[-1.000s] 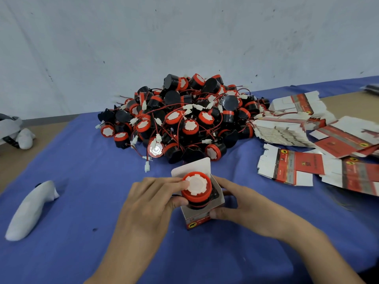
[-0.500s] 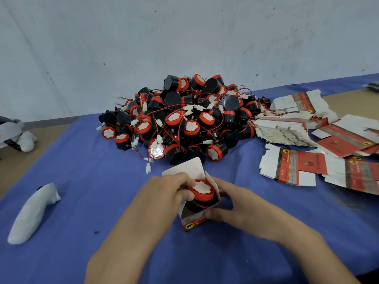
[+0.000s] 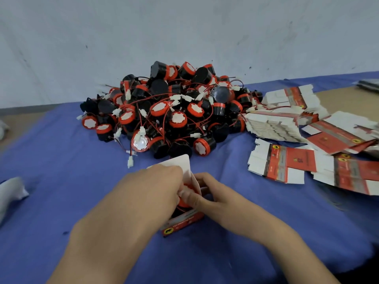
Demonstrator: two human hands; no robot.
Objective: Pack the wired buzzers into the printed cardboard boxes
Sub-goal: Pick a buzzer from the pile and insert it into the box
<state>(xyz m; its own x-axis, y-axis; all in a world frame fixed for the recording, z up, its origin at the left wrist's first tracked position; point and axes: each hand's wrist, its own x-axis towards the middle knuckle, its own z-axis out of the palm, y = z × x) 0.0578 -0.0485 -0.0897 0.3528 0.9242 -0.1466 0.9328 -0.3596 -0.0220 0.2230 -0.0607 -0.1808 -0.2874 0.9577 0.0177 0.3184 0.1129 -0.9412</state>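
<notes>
Since 0.5 s ago: buzzer (image 3: 183,202) sits lower in the box (image 3: 183,221). Only a strip of red rim and a bit of white top show between the fingers, whereas the whole top face was exposed before. Left hand (image 3: 151,193) has moved further over the opening.

Hands: left hand fingers are curled down onto the buzzer, clamped on it. Right hand (image 3: 222,199) grips the box from its right side, fingers wrapped on the wall, thumb at the opening edge against the buzzer rim.

Position: box stands on the blue cloth (image 3: 61,160) mid-tabletop, toward the near edge. White lid flap (image 3: 181,161) stands open behind the left hand.

Markings: box front is red, with a yellow round mark bearing a black animal figure at its lower left. The small print beside it is too blurred to read. Flat boxes (image 3: 285,165) toward the right edge show red and grey panels and the same yellow marks, with text unreadable.

Contents: box holds one buzzer. Pile of buzzers (image 3: 174,111) lies toward the far edge, with black bodies, red rims, red wires and white connectors. White object (image 3: 10,191) lies at the left edge.
</notes>
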